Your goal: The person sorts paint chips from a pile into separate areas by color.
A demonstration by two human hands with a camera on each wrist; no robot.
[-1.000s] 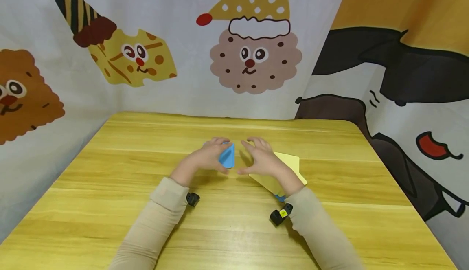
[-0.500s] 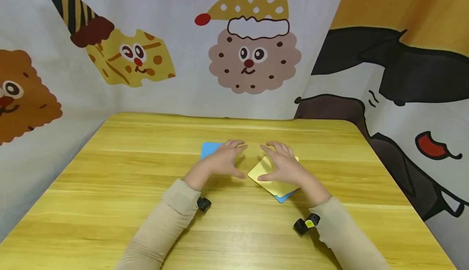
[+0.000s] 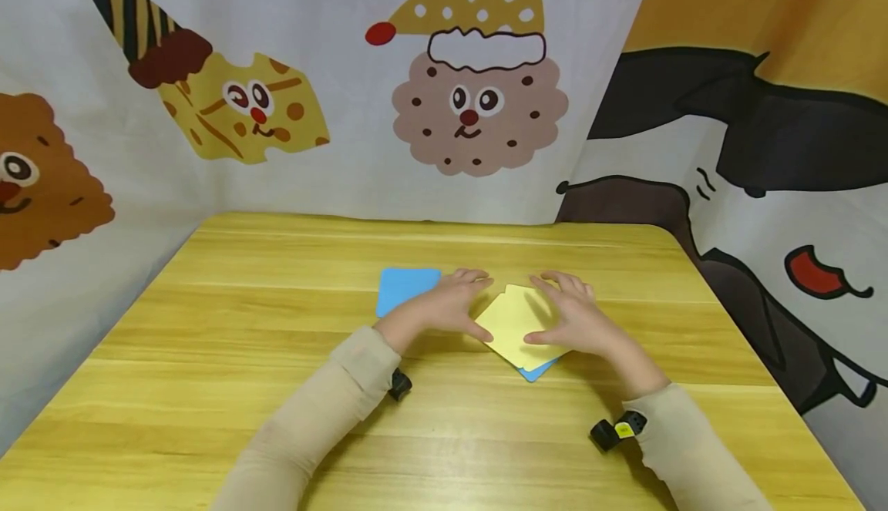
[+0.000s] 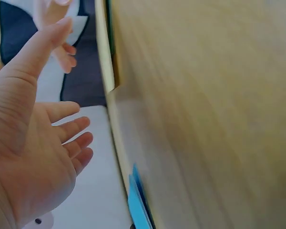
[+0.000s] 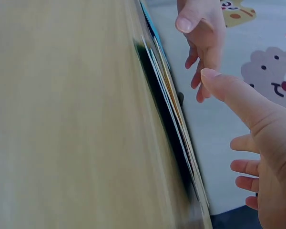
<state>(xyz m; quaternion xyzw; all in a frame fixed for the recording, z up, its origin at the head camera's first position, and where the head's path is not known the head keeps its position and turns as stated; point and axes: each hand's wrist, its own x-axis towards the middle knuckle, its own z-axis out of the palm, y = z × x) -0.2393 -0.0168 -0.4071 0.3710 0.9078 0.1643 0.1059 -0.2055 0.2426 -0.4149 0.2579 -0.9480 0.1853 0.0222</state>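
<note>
On the wooden table lies a small stack of square cards with a yellow card on top and a blue card's corner showing beneath. My left hand is open just left of the stack, its thumb near the stack's left corner. At the stack's right side hovers my right hand, open too, with its fingers over the far edge. A single blue card lies flat to the left of my left hand. In the wrist views the left hand and the right hand show spread fingers holding nothing.
Cloth backdrops printed with cartoon figures wall in the table on the back and both sides. The table's right edge runs close to the right backdrop.
My left hand laid the blue card flat on the table and moved right. Both hands shifted rightward and now flank the yellow-topped stack.
</note>
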